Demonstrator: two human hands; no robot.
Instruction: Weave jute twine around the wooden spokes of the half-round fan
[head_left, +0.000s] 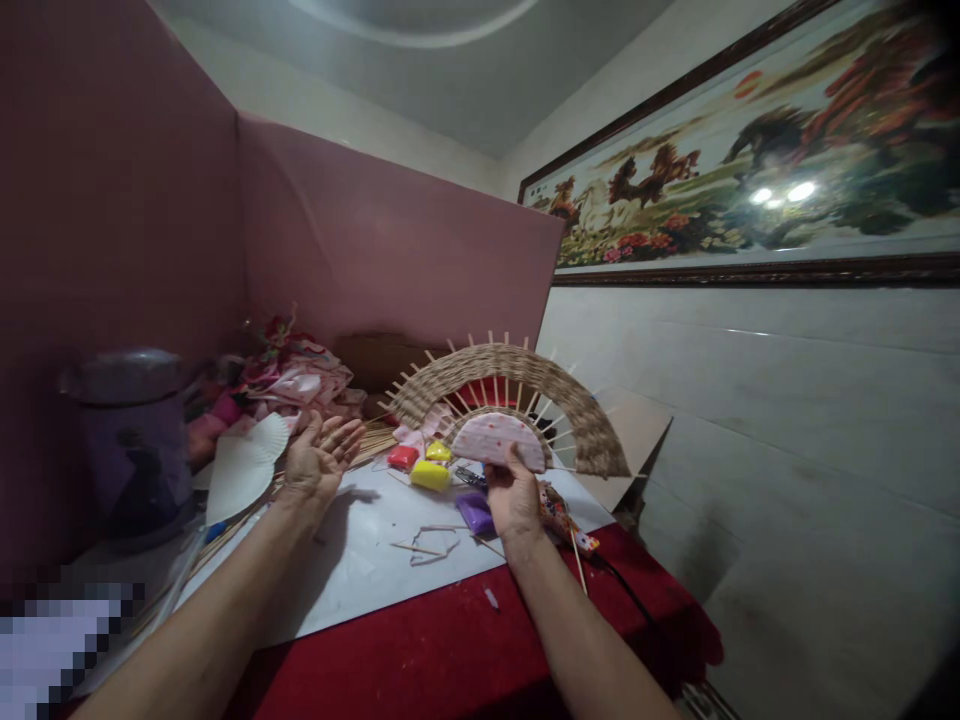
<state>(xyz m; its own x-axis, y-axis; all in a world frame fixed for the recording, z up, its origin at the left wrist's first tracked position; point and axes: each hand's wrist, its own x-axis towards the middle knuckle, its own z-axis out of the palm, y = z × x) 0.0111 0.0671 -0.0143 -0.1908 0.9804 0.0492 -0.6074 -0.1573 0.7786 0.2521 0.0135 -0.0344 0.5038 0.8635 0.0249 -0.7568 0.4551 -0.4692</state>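
My right hand [514, 495] is closed on the base of a woven fan [517, 385], holding it upright above the table. The fan is a half circle of brown woven straw on thin wooden sticks, with a pink dotted half-disc [499, 440] at its centre. My left hand [319, 458] hovers to the left of the fan, palm up, fingers spread and empty. It is nearest a white folded paper plate [240, 470].
A white sheet [360, 560] lies on a red tablecloth [450, 650]. On it sit red [403, 457], yellow [430, 475] and purple [475, 512] clay packets and loose sticks. A lidded purple bin [135, 440] stands left, pink fabric [296, 380] behind. Pink partitions and a tiled wall enclose the table.
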